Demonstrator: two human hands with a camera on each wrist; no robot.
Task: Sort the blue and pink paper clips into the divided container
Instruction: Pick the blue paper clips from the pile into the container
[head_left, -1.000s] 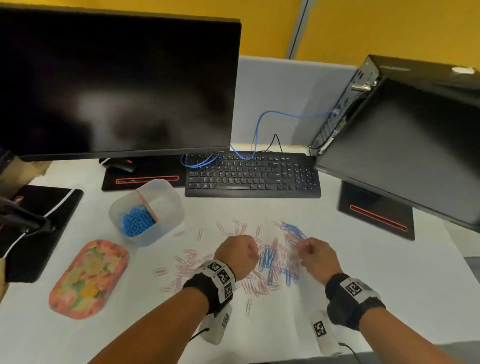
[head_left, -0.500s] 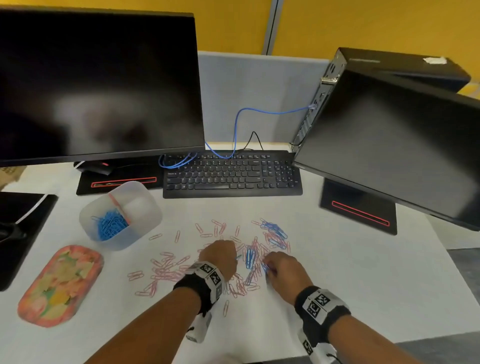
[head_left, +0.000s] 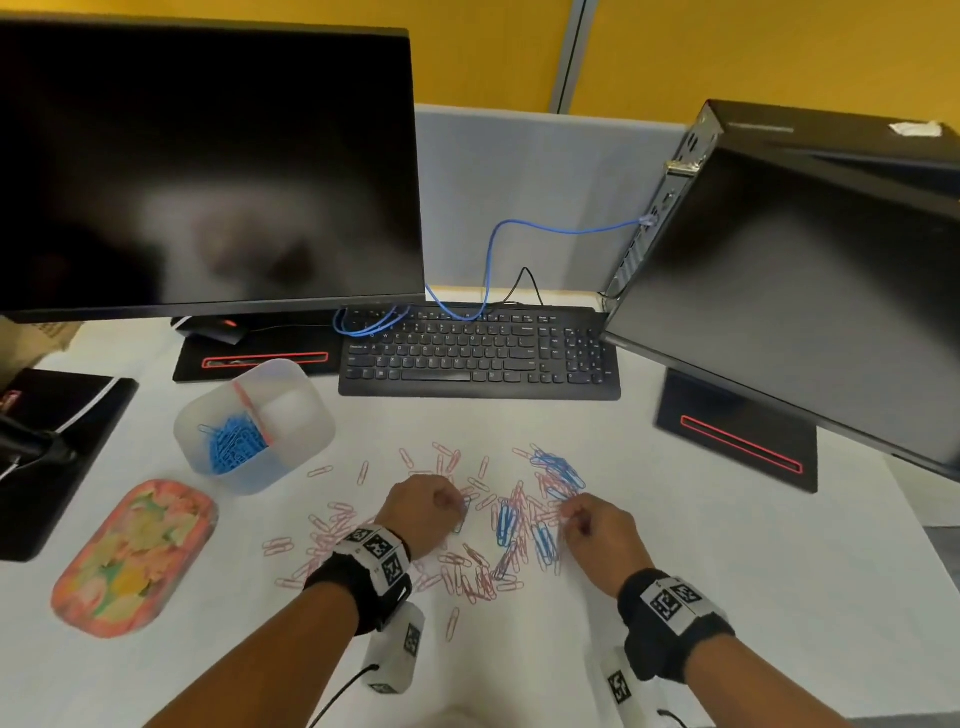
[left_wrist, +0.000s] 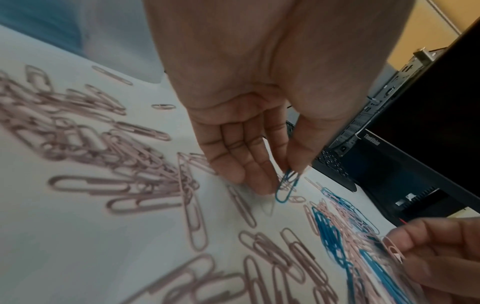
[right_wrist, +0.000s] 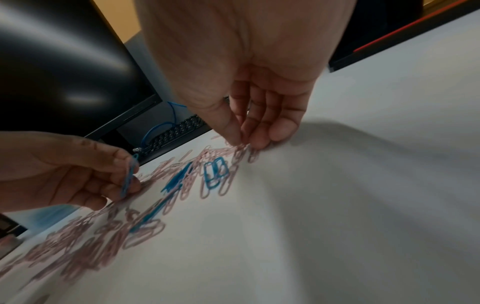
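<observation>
Pink paper clips (head_left: 467, 577) and blue paper clips (head_left: 556, 465) lie scattered and mixed on the white table. My left hand (head_left: 457, 506) pinches one blue clip (left_wrist: 287, 188) between thumb and fingers, just above the table. My right hand (head_left: 569, 514) is at the right side of the pile, its fingertips (right_wrist: 257, 144) pinching pink clips (right_wrist: 241, 148). The clear divided container (head_left: 291, 452) stands at the back left, with blue clips (head_left: 234, 441) heaped in its left half.
A black keyboard (head_left: 478, 353) lies behind the pile, with a monitor (head_left: 208, 166) at the left and a tilted one (head_left: 779, 291) at the right. The right monitor's base (head_left: 737, 436) sits right of the pile. A floral oval lid (head_left: 132, 556) lies front left.
The head view has shifted. Both hands stay over the pile; the right hand dipped toward the middle, then came back to the pile's right side.
</observation>
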